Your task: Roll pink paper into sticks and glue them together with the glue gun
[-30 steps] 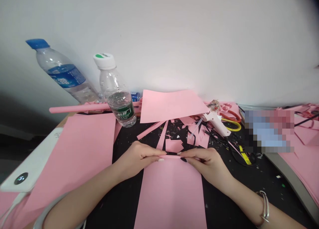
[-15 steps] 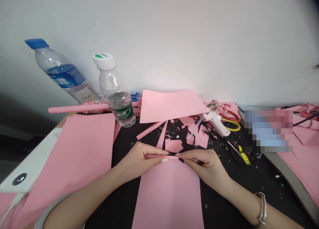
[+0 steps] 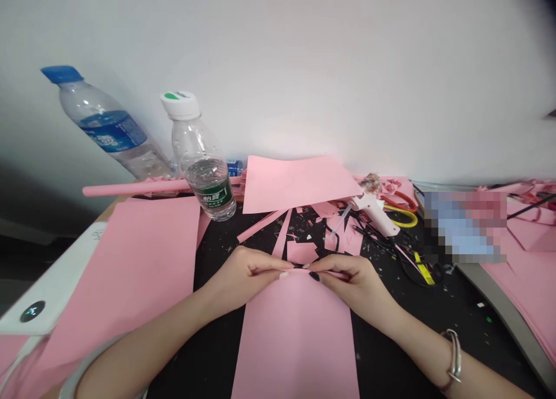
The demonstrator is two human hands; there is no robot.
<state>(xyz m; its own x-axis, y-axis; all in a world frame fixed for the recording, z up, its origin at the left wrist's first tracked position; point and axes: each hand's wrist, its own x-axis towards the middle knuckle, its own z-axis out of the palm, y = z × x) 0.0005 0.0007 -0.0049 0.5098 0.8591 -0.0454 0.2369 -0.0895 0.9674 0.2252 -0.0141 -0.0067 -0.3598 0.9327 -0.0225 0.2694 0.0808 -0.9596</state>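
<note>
A long sheet of pink paper lies in front of me, its far edge curled into a narrow roll. My left hand pinches the left part of that rolled edge between thumb and fingers. On the right part, my right hand does the same, a bracelet on its wrist. The fingertips of both hands nearly meet at the middle of the edge. Just beyond them lie pink paper scraps on the black tabletop.
A water bottle and a blue-capped bottle stand back left. Pink sheets lie left, beside a white device. A glue gun, yellow-handled scissors and a loose pink sheet sit behind my hands.
My fingertips have drawn slightly closer together on the rolled edge, the left thumb shifting a little. The edge bows up slightly more between them. The view has shifted slightly.
</note>
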